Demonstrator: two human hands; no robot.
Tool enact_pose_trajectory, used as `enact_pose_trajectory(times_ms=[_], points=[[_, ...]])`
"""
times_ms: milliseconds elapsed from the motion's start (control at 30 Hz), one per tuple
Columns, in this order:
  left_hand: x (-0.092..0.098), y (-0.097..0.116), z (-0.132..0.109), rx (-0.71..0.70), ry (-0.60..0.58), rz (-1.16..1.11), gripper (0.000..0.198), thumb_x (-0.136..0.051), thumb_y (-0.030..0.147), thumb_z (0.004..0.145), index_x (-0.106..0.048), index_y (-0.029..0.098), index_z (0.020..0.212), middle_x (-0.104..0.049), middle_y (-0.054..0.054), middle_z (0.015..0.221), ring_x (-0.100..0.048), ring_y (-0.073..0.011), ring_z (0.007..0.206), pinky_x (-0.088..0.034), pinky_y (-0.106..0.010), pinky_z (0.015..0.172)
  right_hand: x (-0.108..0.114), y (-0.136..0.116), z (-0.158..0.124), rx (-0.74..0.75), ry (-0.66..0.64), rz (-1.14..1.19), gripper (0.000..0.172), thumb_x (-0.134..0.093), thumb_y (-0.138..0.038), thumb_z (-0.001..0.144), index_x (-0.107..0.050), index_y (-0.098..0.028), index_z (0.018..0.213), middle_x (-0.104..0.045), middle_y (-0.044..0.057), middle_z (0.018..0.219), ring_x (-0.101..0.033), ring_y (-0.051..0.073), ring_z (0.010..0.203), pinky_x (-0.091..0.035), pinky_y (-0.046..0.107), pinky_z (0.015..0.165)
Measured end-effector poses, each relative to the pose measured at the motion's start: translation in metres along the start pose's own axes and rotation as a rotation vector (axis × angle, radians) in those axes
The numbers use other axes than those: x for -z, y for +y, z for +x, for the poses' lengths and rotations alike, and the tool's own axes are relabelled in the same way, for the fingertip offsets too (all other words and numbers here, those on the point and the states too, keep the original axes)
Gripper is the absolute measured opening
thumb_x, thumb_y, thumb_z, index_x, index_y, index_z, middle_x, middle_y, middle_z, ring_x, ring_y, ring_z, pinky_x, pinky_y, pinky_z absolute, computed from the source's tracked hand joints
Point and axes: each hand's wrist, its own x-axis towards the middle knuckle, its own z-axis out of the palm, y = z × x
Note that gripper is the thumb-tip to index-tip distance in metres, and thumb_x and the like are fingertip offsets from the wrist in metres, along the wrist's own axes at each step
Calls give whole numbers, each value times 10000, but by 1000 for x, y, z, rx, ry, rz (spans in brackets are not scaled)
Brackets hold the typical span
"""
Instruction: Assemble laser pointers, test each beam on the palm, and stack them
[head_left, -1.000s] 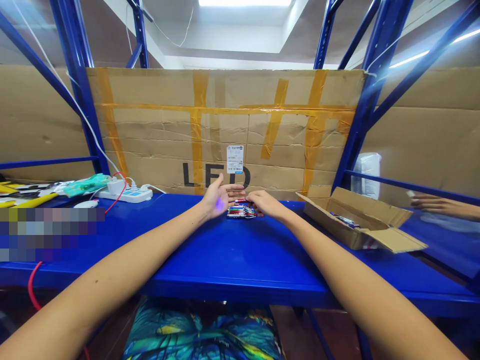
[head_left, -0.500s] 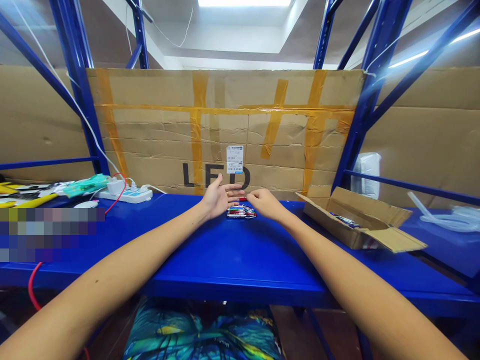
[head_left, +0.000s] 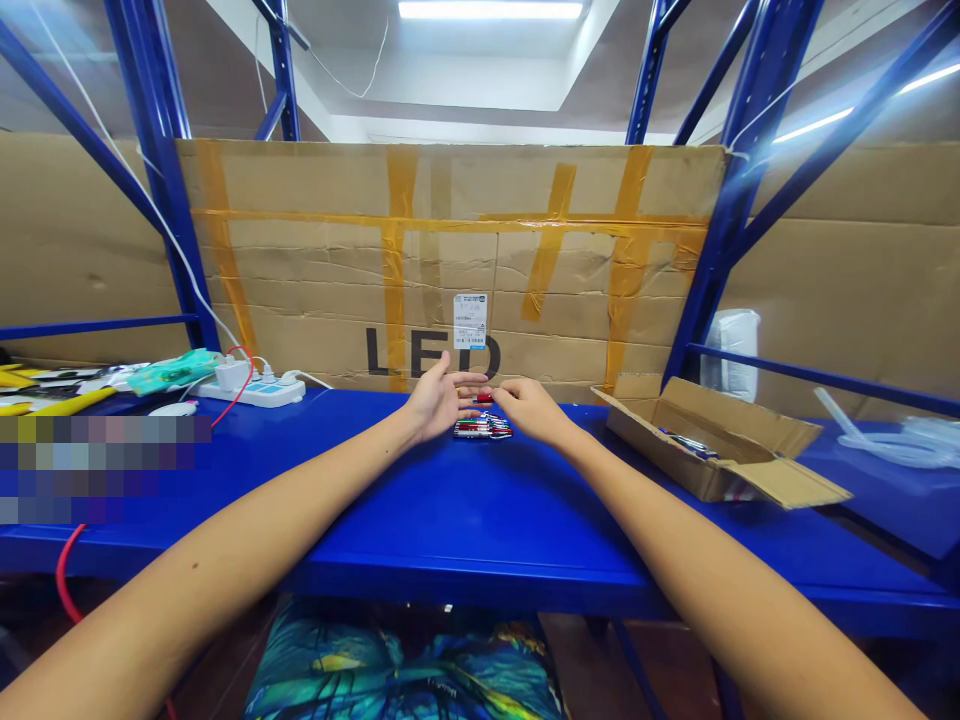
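My right hand (head_left: 529,407) is closed in a pinch around the end of a red pen (head_left: 484,398), which points left toward my other hand. My left hand (head_left: 435,402) is open, palm turned inward, thumb up and fingers stretched toward the pen's far end. Whether the left fingertips touch that pen I cannot tell. Just below both hands, several pens (head_left: 484,428) with coloured and silvery barrels lie side by side in a small bunch on the blue tabletop (head_left: 465,510).
An open cardboard box (head_left: 705,470) with several pens inside stands at the right. To the left are a white power strip (head_left: 262,390) with plugs and a teal plastic packet (head_left: 172,370). A large taped cardboard sheet (head_left: 322,270) forms the back, between blue metal posts (head_left: 697,290).
Both hands stay almost where they were. Slightly more of the red pen shows between them, and the view has tilted a little.
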Motion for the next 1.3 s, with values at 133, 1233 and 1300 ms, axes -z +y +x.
enact_pose_trajectory(times_ms=[133,1233,1300], points=[[-1,0,0,4,-14,-4,709,-243,665,906,-644,92,1024,-688,-184,922,-636,-259,831,-461,-368,747,0,-1,0,10,-5,4,328,-399,-335,805,-343,-198,513,-343,-39,506,-315,102,525,-194,276,525],[4,2,2,15,-19,-15,727,-232,656,913,-644,66,1018,-681,-193,935,-633,-260,838,-470,-368,732,-3,2,0,15,15,26,343,-398,-345,832,-352,-191,529,-354,-41,509,-324,103,532,-200,277,531],[4,2,2,9,-22,-17,727,-245,667,906,-645,70,1015,-681,-186,927,-628,-255,838,-466,-365,732,-3,2,0,17,9,23,340,-400,-344,834,-363,-190,532,-360,-41,506,-325,103,528,-199,278,531]])
